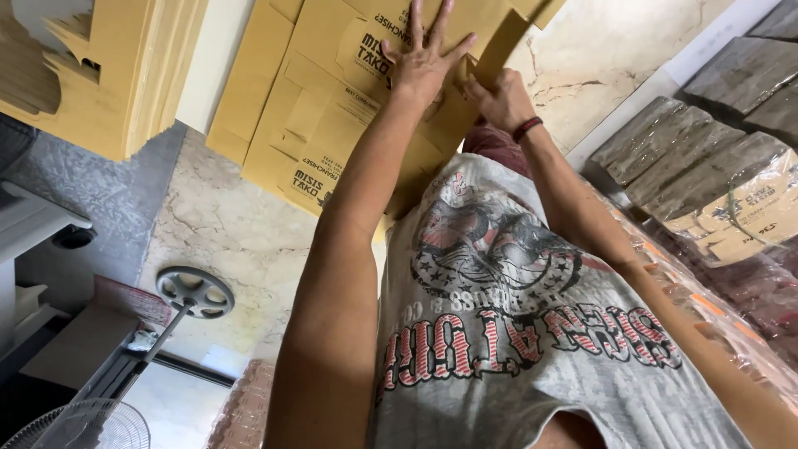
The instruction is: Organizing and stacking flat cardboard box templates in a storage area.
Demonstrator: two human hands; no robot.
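Both arms reach forward from the grey printed shirt (532, 333) to a flat cardboard box blank (332, 108) lying on the pale marble floor (224, 241). The left hand (424, 58) lies open on the blank, palm down and fingers spread, pressing its upper part. The right hand (499, 100), with a dark red band at the wrist, sits just beside it and is closed on a narrow cardboard flap (503, 46), which stands tilted up from the sheet between thumb and fingers. The two hands are close together, nearly touching, both at the blank's right edge; the rest of the blank stretches away to the left of them, with folded panels and black print on it.

A thick stack of more cardboard blanks (108, 75) lies well apart at the upper left. Plastic-wrapped bundles (715, 166) line the right side, next to the right forearm. A fan with its round base (195, 291) lies on the floor at the lower left.
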